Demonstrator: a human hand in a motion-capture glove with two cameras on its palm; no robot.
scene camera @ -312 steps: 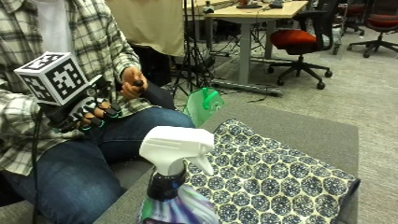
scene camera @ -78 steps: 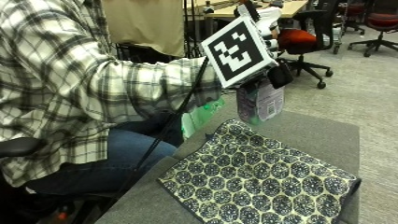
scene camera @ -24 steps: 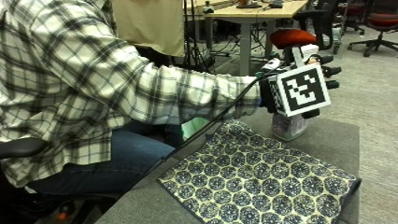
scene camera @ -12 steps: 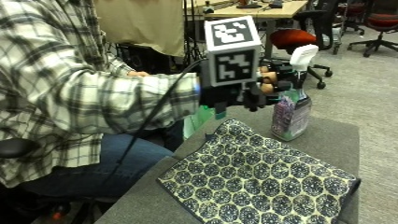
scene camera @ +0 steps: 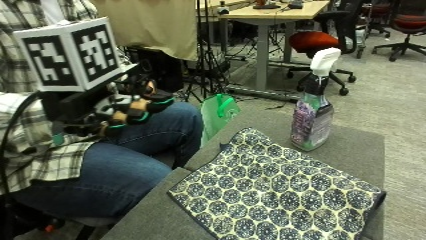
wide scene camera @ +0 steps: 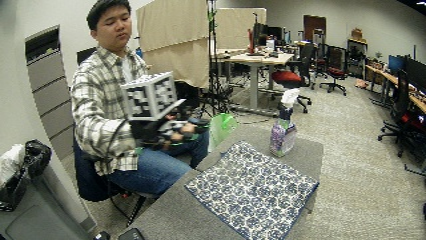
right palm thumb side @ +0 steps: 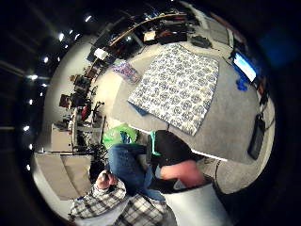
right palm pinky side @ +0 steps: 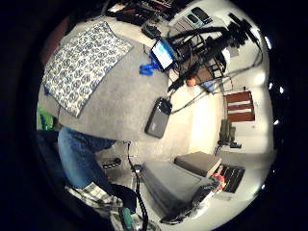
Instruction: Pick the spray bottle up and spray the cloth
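The spray bottle (scene camera: 311,112), purple-labelled with a white trigger head, stands upright on the far side of the grey table (scene camera: 353,145), just beyond the cloth. The patterned blue-and-cream cloth (scene camera: 279,195) lies flat on the table's near part. My gloved right hand (scene camera: 130,107) hovers over the person's thigh, well left of the table, its fingers loosely curled around nothing. In the wide outside view the bottle (wide scene camera: 283,132), cloth (wide scene camera: 256,187) and hand (wide scene camera: 170,131) stand the same way. The thumb side palm view looks down on the cloth (right palm thumb side: 176,87) and the bottle (right palm thumb side: 124,71).
A green bag (scene camera: 219,112) sits on the floor between the person's knee and the table. A dark phone (right palm pinky side: 158,118) lies at the table's near edge. A desk (scene camera: 266,15) and office chairs (scene camera: 319,42) stand behind.
One second ago the hand held the bottle on the table's far side. It has let go and drawn back left over the lap; the bottle stays standing.
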